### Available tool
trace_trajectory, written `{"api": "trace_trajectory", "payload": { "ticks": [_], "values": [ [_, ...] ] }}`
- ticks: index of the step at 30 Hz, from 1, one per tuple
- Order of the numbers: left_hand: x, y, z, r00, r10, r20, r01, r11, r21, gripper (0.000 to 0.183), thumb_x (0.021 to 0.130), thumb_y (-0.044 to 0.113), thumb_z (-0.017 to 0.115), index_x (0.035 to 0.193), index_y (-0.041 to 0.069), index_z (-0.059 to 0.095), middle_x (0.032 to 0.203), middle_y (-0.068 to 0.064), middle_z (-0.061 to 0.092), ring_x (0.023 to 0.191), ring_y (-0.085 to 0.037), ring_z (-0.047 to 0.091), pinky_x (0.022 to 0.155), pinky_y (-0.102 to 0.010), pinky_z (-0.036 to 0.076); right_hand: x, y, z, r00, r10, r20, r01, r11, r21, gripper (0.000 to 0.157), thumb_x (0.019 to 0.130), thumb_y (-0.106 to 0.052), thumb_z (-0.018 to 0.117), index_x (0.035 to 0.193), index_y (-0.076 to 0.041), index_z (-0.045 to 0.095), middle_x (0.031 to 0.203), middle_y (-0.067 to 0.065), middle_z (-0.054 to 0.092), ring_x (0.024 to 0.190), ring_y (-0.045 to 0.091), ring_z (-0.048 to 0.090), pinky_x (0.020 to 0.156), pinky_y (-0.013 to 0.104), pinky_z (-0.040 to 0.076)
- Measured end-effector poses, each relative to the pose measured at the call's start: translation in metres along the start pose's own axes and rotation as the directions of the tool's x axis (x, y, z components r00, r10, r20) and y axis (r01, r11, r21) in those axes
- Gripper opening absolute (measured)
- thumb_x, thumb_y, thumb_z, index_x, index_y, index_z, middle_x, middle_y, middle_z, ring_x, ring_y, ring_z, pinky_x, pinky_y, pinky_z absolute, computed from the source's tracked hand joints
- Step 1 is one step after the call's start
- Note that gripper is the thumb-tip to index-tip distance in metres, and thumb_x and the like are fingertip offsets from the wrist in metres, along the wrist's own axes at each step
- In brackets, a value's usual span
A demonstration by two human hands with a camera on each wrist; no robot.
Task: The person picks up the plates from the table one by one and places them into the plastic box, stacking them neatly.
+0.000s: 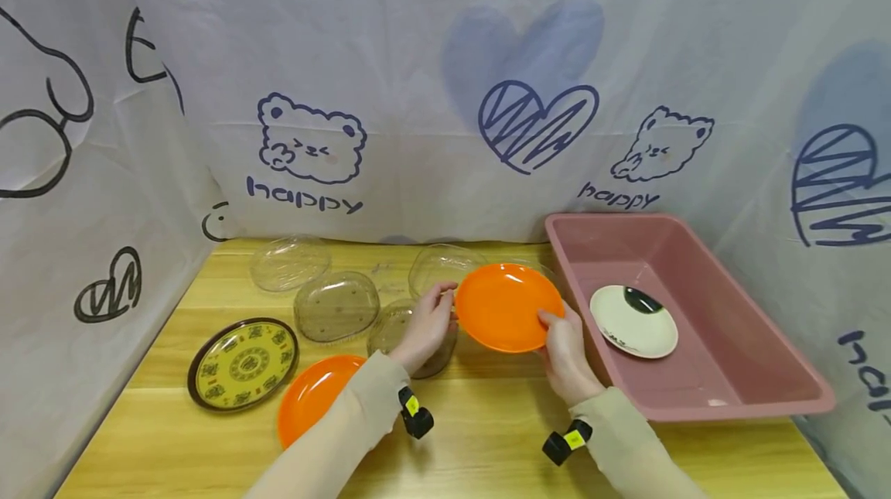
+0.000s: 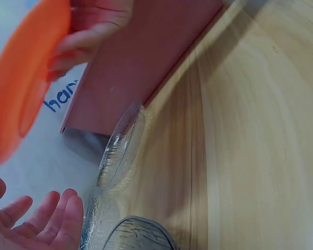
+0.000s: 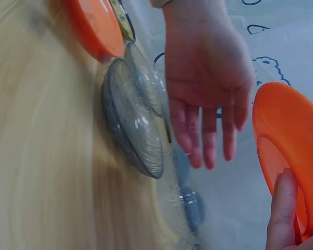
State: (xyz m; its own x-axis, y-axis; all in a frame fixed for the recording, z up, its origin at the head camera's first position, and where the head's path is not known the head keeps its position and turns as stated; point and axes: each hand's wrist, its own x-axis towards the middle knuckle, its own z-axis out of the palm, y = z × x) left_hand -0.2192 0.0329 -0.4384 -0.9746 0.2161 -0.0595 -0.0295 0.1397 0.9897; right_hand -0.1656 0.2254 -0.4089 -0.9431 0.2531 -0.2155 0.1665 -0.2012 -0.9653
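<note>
Sleeves (image 1: 337,437) hung over the bench (image 1: 487,445), and the right hand (image 1: 567,348) gripped an orange plate (image 1: 510,307), aloft beside the left edge of the tub (image 1: 738,411); the left hand (image 1: 427,329), loosely outstretched, hovered by it!

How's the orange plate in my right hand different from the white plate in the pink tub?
The orange plate is plain; the white plate carries a dark patch. The orange plate is in your right hand; the white plate lies in the pink tub. Both look round.
</note>
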Motion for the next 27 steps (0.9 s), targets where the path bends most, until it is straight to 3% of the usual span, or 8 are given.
{"api": "trace_trajectory", "payload": {
  "ticks": [8,15,20,27],
  "values": [
    [0.002,0.004,0.011,0.997,0.073,0.034,-0.077,0.991,0.113,0.04,0.11,0.023,0.034,0.142,0.006,0.051,0.127,-0.02,0.064,0.11,-0.032,0.068,0.094,-0.046,0.059,-0.006,-0.023,-0.014,1.0,0.003,0.007,-0.004,1.0,0.011,0.047,0.106,-0.011,0.033,0.151,0.0,0.03,0.102,-0.007,0.058,0.081,0.002,0.065,0.075,0.017,0.059],
    [0.005,0.014,0.023,0.989,0.134,0.069,-0.145,0.966,0.214,0.04,0.109,0.025,0.039,0.144,0.01,0.051,0.128,-0.017,0.064,0.114,-0.029,0.066,0.091,-0.041,0.057,-0.006,-0.045,-0.03,1.0,-0.016,0.008,0.016,1.0,-0.012,0.045,0.108,-0.013,0.032,0.151,-0.001,0.029,0.105,-0.009,0.057,0.087,0.001,0.064,0.08,0.016,0.058],
    [0.007,0.022,0.035,0.973,0.213,0.089,-0.229,0.939,0.257,0.04,0.107,0.021,0.041,0.143,0.006,0.052,0.13,-0.016,0.063,0.116,-0.029,0.064,0.1,-0.045,0.055,-0.002,-0.058,-0.045,0.999,-0.036,-0.006,0.036,0.999,-0.02,0.045,0.109,-0.015,0.03,0.153,-0.005,0.026,0.111,-0.009,0.055,0.09,0.0,0.064,0.083,0.015,0.058],
    [0.006,0.031,0.056,0.942,0.302,0.147,-0.335,0.885,0.324,0.039,0.106,0.016,0.043,0.142,0.007,0.053,0.134,-0.011,0.062,0.115,-0.025,0.065,0.1,-0.038,0.056,0.007,-0.073,-0.067,0.997,-0.063,-0.037,0.064,0.997,0.036,0.041,0.11,-0.017,0.031,0.15,-0.01,0.031,0.114,-0.01,0.055,0.093,0.0,0.065,0.082,0.015,0.059]
  ]
}}
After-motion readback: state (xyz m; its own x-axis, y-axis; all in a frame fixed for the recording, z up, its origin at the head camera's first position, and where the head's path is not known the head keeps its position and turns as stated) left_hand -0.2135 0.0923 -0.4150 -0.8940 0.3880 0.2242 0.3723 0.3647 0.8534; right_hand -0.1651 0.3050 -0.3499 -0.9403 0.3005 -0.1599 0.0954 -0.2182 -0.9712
